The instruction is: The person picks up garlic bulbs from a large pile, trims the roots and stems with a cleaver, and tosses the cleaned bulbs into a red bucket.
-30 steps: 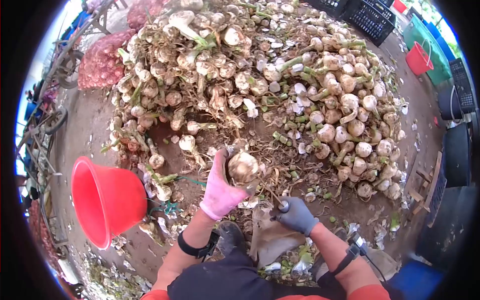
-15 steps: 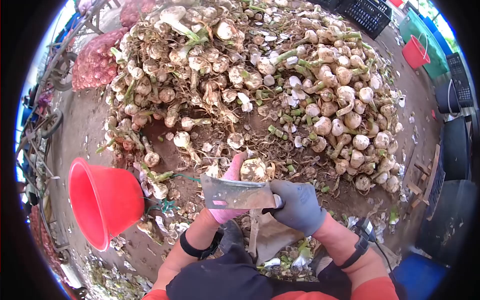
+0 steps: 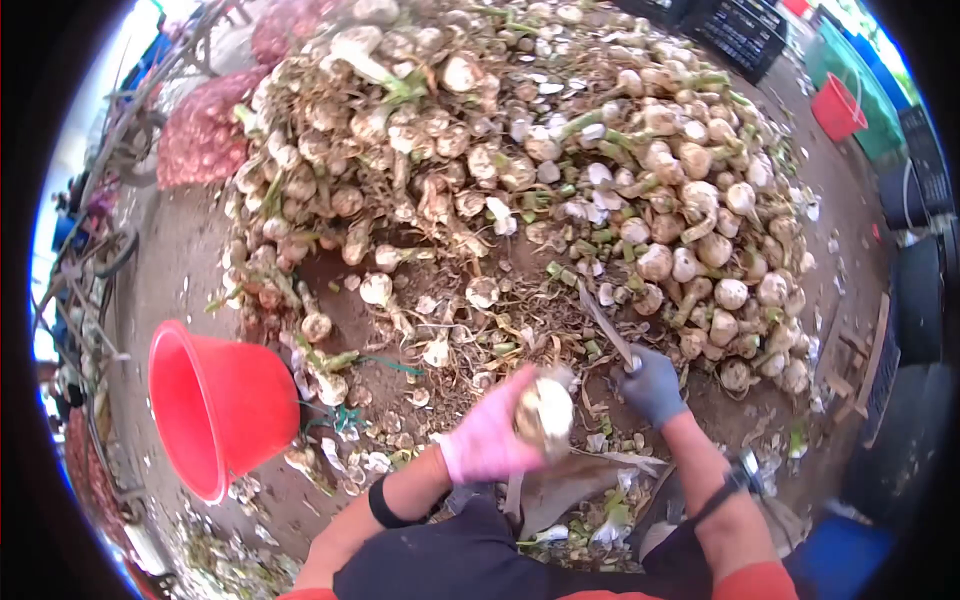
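In a pink glove, my left hand (image 3: 490,430) grips a garlic bulb (image 3: 549,408) above my lap, slightly blurred by motion. My right hand (image 3: 650,386), gloved in grey, is closed around the handle of a cleaver (image 3: 605,324). Its blade is seen nearly edge-on and points up and to the left, away from the held bulb. Beyond both hands, a large heap of garlic bulbs (image 3: 690,240) with stalks spreads over the ground. Cut stalk pieces and roots lie between the heap and me.
A red bucket (image 3: 235,405) lies tilted at the left, its mouth toward the left. Behind it is a red mesh sack (image 3: 205,130) of bulbs. Black crates (image 3: 735,35), a smaller red bucket (image 3: 838,108) and dark tubs (image 3: 905,430) stand along the right.
The cleaver has moved from in front of the left hand to the right and turned edge-on. The left hand has come nearer me with the bulb, which is now in plain view.
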A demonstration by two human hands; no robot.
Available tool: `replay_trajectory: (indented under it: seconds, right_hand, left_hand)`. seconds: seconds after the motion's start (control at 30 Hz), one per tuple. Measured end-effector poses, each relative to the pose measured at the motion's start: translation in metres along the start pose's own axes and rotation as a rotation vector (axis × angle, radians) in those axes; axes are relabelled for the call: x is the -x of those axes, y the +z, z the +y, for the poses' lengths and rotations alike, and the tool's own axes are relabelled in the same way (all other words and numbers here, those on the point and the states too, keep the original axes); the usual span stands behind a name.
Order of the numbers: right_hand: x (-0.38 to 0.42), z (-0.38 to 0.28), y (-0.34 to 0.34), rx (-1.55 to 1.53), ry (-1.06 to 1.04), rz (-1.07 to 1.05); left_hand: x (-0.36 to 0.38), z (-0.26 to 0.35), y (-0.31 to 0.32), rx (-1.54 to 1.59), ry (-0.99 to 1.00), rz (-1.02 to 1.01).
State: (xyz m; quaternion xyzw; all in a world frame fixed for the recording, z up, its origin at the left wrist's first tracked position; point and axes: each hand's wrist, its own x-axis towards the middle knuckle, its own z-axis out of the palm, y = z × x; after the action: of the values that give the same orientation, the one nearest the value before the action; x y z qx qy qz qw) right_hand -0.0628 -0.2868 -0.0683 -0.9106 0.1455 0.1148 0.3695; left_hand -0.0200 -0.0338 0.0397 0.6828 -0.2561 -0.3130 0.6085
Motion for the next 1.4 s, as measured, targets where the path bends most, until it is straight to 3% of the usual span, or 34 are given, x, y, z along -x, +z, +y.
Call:
replay_trajectory:
  seconds: [0.07,0.1,0.13,0.2,0.27,0.3,0.33,0.37,0.4,0.43,0.47,0.53,0.6,0.63,0.7,0.73,0.8,0.83,0.9,1.07,1.2,1.3,1.33,1.4]
  right_hand:
    - [0.015,-0.002,0.004,0.045,-0.031,0.01]
    - [0.011,-0.006,0.009,-0.154,0.014,-0.009]
    - [0.015,-0.009,0.021,-0.354,0.064,-0.059]
    - [0.014,-0.011,0.036,-0.476,0.129,-0.031]
    - [0.018,-0.015,0.041,-0.731,0.082,-0.004]
    - [0.017,-0.002,0.045,-0.595,0.219,-0.063]
    - [0.016,-0.008,0.04,-0.595,0.213,-0.061]
    - [0.014,-0.019,0.033,-0.624,0.182,-0.082]
    - [0.014,-0.029,0.026,-0.653,0.155,-0.105]
    - [0.013,-0.034,0.023,-0.616,0.118,-0.094]
    - [0.015,-0.036,0.023,-0.615,0.128,-0.098]
    - [0.016,-0.038,0.022,-0.616,0.08,-0.086]
    - [0.017,-0.043,0.021,-0.592,0.059,-0.072]
    - [0.017,-0.044,0.021,-0.609,0.072,-0.077]
    - [0.02,-0.046,0.017,-0.624,0.095,-0.082]
    - [0.019,-0.05,0.013,-0.647,0.084,-0.098]
    - [0.017,-0.059,0.008,-0.673,0.064,-0.118]
    - [0.018,-0.062,0.005,-0.669,0.049,-0.113]
    - [0.019,-0.067,0.002,-0.664,0.024,-0.119]
    - [0.021,-0.074,0.003,-0.703,0.021,-0.14]
    - [0.024,-0.082,0.005,-0.685,0.055,-0.17]
    - [0.023,-0.087,0.004,-0.607,-0.047,-0.186]
    - [0.022,-0.089,0.002,-0.615,-0.062,-0.203]
    - [0.02,-0.089,-0.004,-0.645,-0.009,-0.214]
  left_hand:
    - [-0.015,-0.023,-0.001,0.35,-0.269,0.195]
    - [-0.032,-0.024,-0.006,0.265,-0.417,0.217]
    - [-0.048,-0.039,-0.008,0.287,-0.401,0.193]
    - [-0.064,-0.004,-0.005,0.531,-0.096,0.124]
    - [-0.083,0.028,-0.004,0.608,0.072,0.057]
    - [-0.085,0.032,-0.015,0.476,0.047,0.161]
    - [-0.096,-0.011,-0.032,0.135,0.101,0.311]
    - [-0.1,-0.048,-0.05,-0.209,0.035,0.478]
    - [-0.096,-0.046,-0.062,-0.863,-0.385,0.51]
    - [-0.088,-0.077,-0.067,-1.102,-0.438,0.525]
    - [-0.082,-0.106,-0.074,-1.138,-0.568,0.408]
    - [-0.067,-0.137,-0.078,-1.042,-0.461,0.488]
    - [-0.059,-0.099,-0.064,-0.652,-0.468,0.513]
    - [-0.055,-0.091,-0.059,-0.655,-0.466,0.513]
    - [-0.04,-0.08,-0.044,0.283,-0.23,0.599]
    - [-0.034,-0.069,-0.042,0.284,-0.232,0.599]
    - [-0.022,-0.045,-0.042,0.909,-0.207,0.368]
    - [-0.017,-0.041,-0.041,0.905,-0.205,0.371]
    - [-0.01,-0.036,-0.037,1.257,-0.101,0.189]
    - [0.006,-0.047,-0.035,1.373,-0.095,0.273]
    - [0.012,-0.04,-0.04,1.338,-0.105,0.318]
    - [0.022,-0.026,-0.056,1.175,-0.084,0.336]
    - [0.033,-0.015,-0.065,1.096,-0.092,0.466]
    - [0.06,-0.001,-0.093,1.032,0.116,0.649]
